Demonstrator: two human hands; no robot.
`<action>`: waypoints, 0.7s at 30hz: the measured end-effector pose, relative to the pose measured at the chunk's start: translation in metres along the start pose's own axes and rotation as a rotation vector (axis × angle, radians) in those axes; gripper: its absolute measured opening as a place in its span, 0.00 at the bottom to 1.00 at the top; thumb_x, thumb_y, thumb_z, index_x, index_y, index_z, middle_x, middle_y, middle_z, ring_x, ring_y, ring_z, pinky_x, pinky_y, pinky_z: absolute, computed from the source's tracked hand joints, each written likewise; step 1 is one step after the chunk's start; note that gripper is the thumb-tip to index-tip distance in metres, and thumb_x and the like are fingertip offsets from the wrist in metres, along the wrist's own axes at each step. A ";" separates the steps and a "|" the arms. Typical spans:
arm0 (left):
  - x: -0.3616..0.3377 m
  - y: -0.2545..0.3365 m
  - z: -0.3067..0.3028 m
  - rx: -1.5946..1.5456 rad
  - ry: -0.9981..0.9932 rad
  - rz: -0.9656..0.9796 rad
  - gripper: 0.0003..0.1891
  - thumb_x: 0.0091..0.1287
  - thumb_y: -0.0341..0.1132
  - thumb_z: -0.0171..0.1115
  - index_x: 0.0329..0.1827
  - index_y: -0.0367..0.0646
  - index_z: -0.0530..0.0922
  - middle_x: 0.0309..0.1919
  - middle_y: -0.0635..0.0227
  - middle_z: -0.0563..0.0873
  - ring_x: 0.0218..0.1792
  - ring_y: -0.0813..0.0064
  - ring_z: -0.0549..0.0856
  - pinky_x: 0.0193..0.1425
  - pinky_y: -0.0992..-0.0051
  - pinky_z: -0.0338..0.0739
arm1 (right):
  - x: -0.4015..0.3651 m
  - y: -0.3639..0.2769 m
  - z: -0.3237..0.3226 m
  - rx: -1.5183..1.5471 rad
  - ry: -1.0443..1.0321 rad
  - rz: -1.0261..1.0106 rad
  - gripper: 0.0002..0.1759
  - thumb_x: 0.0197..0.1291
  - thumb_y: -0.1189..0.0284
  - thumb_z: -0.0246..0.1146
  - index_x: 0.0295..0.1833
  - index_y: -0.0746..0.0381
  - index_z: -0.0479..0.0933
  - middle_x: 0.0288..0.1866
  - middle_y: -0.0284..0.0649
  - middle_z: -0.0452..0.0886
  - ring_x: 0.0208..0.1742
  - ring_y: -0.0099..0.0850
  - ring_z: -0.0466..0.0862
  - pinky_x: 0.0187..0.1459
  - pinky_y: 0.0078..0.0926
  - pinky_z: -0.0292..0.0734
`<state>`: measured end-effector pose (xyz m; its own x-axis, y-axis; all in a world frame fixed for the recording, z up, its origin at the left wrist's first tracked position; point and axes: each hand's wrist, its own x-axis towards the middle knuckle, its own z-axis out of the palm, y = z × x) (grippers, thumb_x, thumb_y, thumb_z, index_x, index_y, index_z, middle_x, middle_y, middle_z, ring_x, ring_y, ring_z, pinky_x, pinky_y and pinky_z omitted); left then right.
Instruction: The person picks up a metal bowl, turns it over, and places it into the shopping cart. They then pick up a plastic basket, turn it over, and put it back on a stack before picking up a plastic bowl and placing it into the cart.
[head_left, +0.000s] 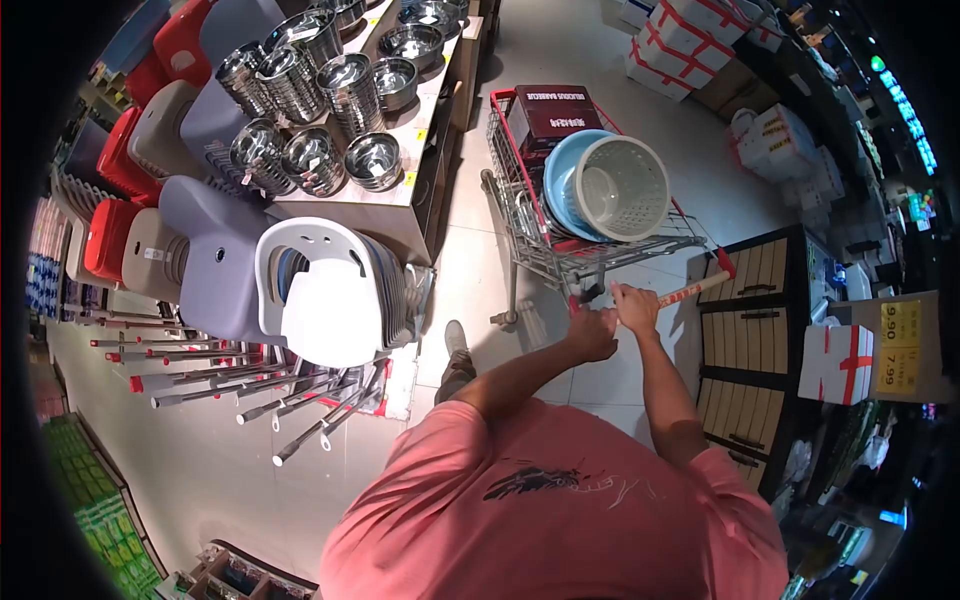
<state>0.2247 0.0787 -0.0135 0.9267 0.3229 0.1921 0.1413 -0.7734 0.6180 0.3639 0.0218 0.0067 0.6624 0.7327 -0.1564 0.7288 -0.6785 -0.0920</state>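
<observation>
My left hand is closed at the left end of the shopping cart handle. Close beside it, my right hand has its fingers wrapped round the same handle, which runs on to a red end cap at the right. Just ahead of my hands stands the wire shopping cart with red trim. A beige perforated plastic basket lies tilted in it, against a light blue basin. Behind them sits a dark maroon box with barbecue lettering.
To the left, steel pots and bowls cover a display table. Stacked plastic chairs and metal poles stand nearer. A drawer cabinet is close on the right, with a priced box. Tiled floor runs between.
</observation>
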 end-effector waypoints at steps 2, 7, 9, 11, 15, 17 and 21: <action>0.005 -0.001 0.003 -0.046 -0.042 0.084 0.24 0.51 0.49 0.73 0.44 0.40 0.80 0.37 0.58 0.85 0.43 0.58 0.86 0.48 0.58 0.75 | 0.004 0.022 -0.008 -0.153 0.059 -0.005 0.28 0.71 0.47 0.51 0.37 0.56 0.88 0.36 0.44 0.88 0.49 0.47 0.84 0.63 0.50 0.67; 0.018 -0.027 -0.038 -0.153 -0.072 0.305 0.18 0.56 0.44 0.71 0.44 0.44 0.82 0.47 0.62 0.83 0.49 0.61 0.83 0.57 0.58 0.71 | 0.003 0.049 -0.001 -0.205 0.202 0.102 0.23 0.70 0.51 0.55 0.40 0.55 0.88 0.41 0.43 0.88 0.55 0.41 0.83 0.70 0.56 0.57; 0.016 -0.046 -0.055 -0.206 0.020 0.250 0.13 0.61 0.41 0.67 0.44 0.43 0.83 0.48 0.63 0.84 0.51 0.59 0.83 0.60 0.57 0.71 | -0.001 0.032 -0.011 -0.184 0.145 0.187 0.21 0.70 0.54 0.56 0.41 0.58 0.86 0.43 0.43 0.88 0.54 0.44 0.83 0.72 0.58 0.55; 0.018 -0.067 -0.076 -0.191 -0.043 0.179 0.13 0.61 0.40 0.67 0.43 0.43 0.84 0.45 0.61 0.85 0.49 0.59 0.84 0.57 0.57 0.73 | -0.002 0.013 0.006 -0.061 0.172 0.212 0.21 0.71 0.54 0.55 0.43 0.59 0.85 0.45 0.43 0.87 0.54 0.45 0.83 0.72 0.57 0.56; 0.023 -0.109 -0.096 -0.176 -0.133 -0.003 0.10 0.64 0.38 0.63 0.41 0.41 0.85 0.38 0.55 0.86 0.42 0.53 0.86 0.50 0.55 0.77 | 0.011 -0.018 0.014 0.178 0.037 0.332 0.28 0.71 0.48 0.52 0.51 0.65 0.78 0.48 0.51 0.85 0.53 0.55 0.83 0.63 0.54 0.70; 0.027 -0.124 -0.112 -0.196 -0.132 -0.094 0.11 0.64 0.38 0.63 0.40 0.40 0.85 0.39 0.53 0.87 0.41 0.50 0.86 0.50 0.55 0.78 | 0.023 -0.024 0.013 0.230 -0.083 0.437 0.36 0.69 0.42 0.52 0.54 0.70 0.71 0.47 0.62 0.84 0.51 0.60 0.83 0.54 0.55 0.77; 0.022 -0.151 -0.143 -0.233 0.034 -0.296 0.11 0.69 0.35 0.59 0.44 0.37 0.85 0.44 0.52 0.87 0.40 0.50 0.87 0.49 0.59 0.80 | 0.029 -0.012 0.001 0.250 -0.219 0.394 0.40 0.70 0.40 0.48 0.57 0.72 0.71 0.48 0.64 0.84 0.52 0.61 0.83 0.55 0.54 0.76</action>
<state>0.1738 0.2811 0.0064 0.8448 0.5350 0.0020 0.3148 -0.5001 0.8067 0.3741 0.0515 0.0021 0.8070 0.4084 -0.4266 0.3496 -0.9125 -0.2124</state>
